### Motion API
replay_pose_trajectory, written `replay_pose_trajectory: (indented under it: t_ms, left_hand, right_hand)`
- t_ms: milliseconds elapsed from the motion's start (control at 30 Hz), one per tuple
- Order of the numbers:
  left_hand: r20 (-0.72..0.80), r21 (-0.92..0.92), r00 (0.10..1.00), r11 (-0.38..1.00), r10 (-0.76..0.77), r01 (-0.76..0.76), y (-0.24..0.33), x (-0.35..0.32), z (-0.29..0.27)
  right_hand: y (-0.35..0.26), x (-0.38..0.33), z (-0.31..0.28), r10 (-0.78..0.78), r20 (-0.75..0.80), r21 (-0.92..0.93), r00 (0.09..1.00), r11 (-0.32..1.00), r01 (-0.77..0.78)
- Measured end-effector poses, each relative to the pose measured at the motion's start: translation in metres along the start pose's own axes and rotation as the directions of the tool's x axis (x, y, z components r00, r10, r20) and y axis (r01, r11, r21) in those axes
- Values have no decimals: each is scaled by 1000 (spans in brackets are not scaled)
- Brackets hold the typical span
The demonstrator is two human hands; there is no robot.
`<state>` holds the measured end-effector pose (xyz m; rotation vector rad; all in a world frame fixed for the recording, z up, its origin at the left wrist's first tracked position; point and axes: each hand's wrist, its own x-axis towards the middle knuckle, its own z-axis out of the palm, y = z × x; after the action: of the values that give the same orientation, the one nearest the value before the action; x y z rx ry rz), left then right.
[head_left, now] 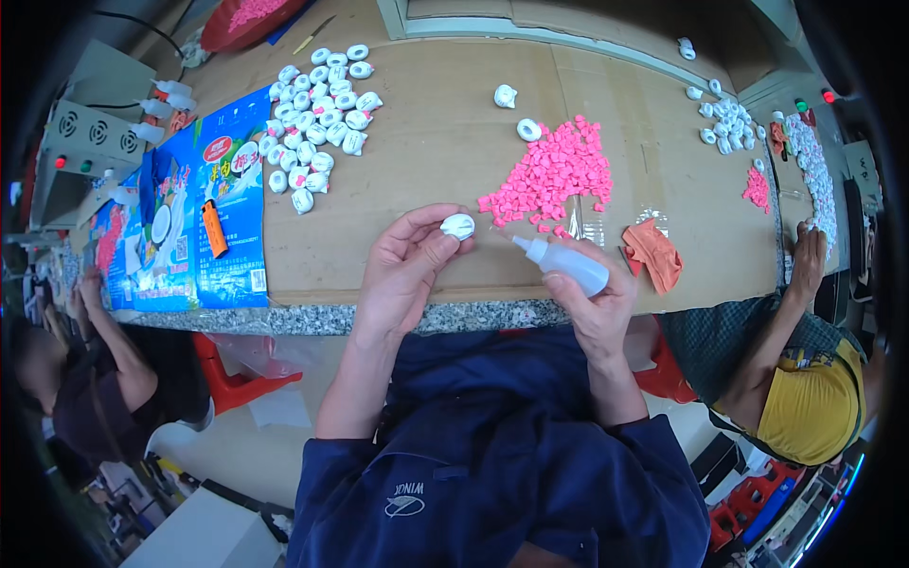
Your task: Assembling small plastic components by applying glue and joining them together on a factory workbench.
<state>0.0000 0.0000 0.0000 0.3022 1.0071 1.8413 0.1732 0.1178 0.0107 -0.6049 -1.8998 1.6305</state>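
Note:
Between the thumb and fingers of my left hand point(409, 265) is a small white rounded plastic piece point(458, 227), raised above the cardboard. My right hand point(598, 301) grips a translucent squeeze bottle point(570, 264), its thin nozzle tilted toward the white piece and a short gap away from it. Just beyond both hands lies a heap of small pink pieces point(559, 175). Two more white pieces rest by that heap: a ring-like one point(528, 130) touching its edge, and another point(506, 96) farther off.
Many white pieces point(322, 109), some with pink parts, cluster at left beside a blue printed sheet point(232, 189) bearing an orange lighter-shaped object point(214, 229). An orange cloth point(653, 254) lies right of my bottle. A knife point(312, 34) and red bowl point(241, 24) sit far left. People work on both sides.

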Motion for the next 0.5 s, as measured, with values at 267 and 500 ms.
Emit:
replay_pose_trajectory:
  t_ms: [267,500]
  left_hand:
    - [-55,40,998,999,26,-24,-1,-15,0]
    - [-89,74,996,997,10,-3,-6,-31,5]
  right_hand:
    - [1,11,9,-209,-91,-289,974,941,175]
    - [7,15,29,-192,-76,-323,978,933,158]
